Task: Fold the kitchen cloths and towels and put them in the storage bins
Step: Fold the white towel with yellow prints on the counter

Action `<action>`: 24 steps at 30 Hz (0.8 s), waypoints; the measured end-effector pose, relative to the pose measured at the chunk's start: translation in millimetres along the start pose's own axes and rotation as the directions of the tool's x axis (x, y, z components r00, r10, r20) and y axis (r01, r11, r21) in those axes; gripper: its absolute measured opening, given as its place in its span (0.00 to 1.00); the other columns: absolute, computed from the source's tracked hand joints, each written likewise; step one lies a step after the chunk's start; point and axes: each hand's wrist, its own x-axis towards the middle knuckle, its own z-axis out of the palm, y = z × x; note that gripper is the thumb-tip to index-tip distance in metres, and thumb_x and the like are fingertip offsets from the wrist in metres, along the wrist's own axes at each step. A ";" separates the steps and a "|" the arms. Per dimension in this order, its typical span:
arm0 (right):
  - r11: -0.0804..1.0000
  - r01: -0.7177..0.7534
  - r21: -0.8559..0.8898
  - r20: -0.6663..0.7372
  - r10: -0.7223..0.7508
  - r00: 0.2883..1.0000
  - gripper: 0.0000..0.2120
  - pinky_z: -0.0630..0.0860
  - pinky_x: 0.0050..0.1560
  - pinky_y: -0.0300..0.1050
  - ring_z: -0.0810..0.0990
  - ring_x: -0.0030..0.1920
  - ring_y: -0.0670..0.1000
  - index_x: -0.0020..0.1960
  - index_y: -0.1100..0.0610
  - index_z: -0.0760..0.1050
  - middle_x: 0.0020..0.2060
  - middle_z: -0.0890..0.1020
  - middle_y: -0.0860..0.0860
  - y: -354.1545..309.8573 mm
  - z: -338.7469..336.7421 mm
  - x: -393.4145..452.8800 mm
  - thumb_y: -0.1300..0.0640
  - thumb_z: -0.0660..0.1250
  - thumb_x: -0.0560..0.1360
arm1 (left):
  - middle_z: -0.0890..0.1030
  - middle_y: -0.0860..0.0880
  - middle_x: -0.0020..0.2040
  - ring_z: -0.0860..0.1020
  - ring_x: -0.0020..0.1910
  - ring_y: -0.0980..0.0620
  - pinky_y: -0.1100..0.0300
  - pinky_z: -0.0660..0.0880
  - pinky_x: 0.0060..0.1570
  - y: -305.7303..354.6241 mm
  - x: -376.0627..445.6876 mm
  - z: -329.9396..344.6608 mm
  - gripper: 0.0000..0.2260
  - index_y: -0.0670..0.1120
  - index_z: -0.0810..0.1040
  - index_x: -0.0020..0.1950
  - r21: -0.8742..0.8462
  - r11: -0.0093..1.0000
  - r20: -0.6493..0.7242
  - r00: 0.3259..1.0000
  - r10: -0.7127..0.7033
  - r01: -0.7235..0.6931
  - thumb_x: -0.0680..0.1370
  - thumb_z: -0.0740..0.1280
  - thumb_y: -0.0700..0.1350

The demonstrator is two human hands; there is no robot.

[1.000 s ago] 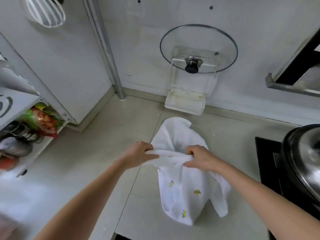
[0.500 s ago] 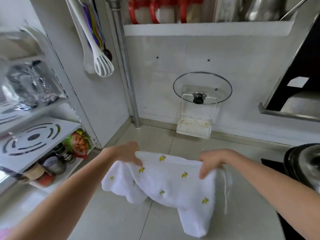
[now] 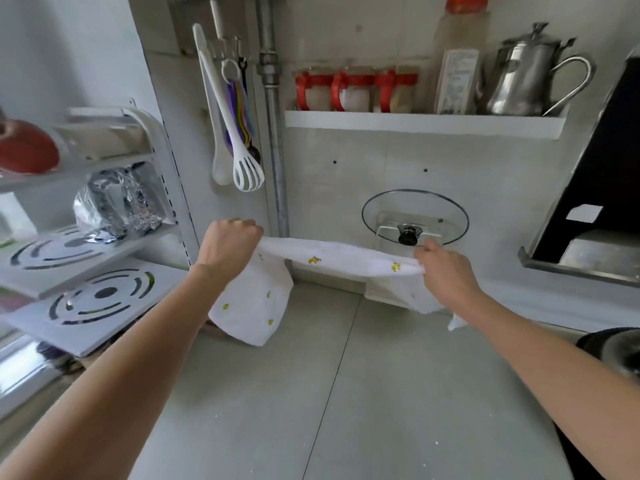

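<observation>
I hold the white cotton cloth printed with small yellow figures (image 3: 341, 260) up in the air above the pale grey worktop (image 3: 346, 393), stretched between my two hands. My left hand (image 3: 230, 241) has its fingers curled into a fist around one end of the top edge; my right hand (image 3: 441, 268) has its grip pinched tight on the other end, with the fabric bunched in the fingers. The cloth's long axis runs straight across from one grip to the other, left to right, and sags a little in the middle. From each grip a loose part hangs down: a wide flap below the left hand, a smaller, partly hidden one below the right. Neither flap seems to touch the worktop, though I cannot be sure for the right one. Both hands are about equally far from me, so I judge that the fold turns on bringing the two ends together or laying this taut edge down flat. No storage bin is in sight.
</observation>
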 end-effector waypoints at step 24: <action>0.858 -0.418 0.299 0.609 0.166 0.776 0.07 0.69 0.43 0.44 0.78 0.50 0.56 0.38 0.53 0.70 0.46 0.79 0.54 69.7 221.9 -85.7 0.60 0.61 0.74 | 0.71 0.52 0.68 0.70 0.67 0.51 0.55 0.67 0.62 269.8 -92.6 92.9 0.19 0.50 0.68 0.70 -0.622 0.770 0.703 0.531 0.472 0.140 0.81 0.58 0.52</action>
